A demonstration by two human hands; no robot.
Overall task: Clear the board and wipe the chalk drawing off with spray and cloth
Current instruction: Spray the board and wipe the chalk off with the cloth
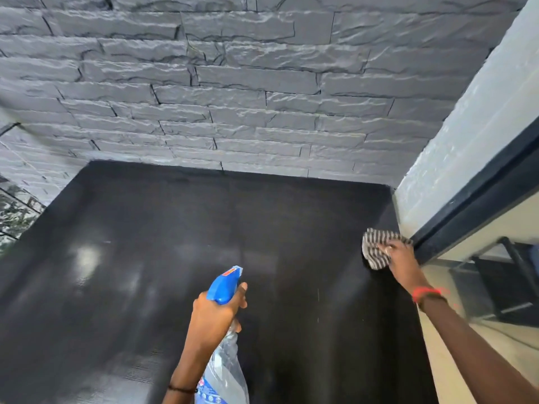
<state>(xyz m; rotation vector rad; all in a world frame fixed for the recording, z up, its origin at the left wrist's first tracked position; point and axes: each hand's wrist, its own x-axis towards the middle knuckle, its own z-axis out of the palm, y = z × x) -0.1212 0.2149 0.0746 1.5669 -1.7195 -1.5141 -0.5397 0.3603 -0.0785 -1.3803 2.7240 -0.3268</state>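
Note:
A large black board [175, 258] fills the middle of the view, with pale chalky smears on its left part. My left hand [214, 312] grips a clear spray bottle [226, 371] by its neck, and the blue trigger head [226, 284] points up at the board. My right hand [398, 253] holds a grey-and-white striped cloth [374, 247] bunched against the board's right edge. No drawing lines show on the board, only faint haze.
A grey stone-brick wall [233, 97] rises above the board. To the right a white wall [466, 126] with a black window frame [481, 205] meets the board's edge. Green leaves [13, 211] show at the far left.

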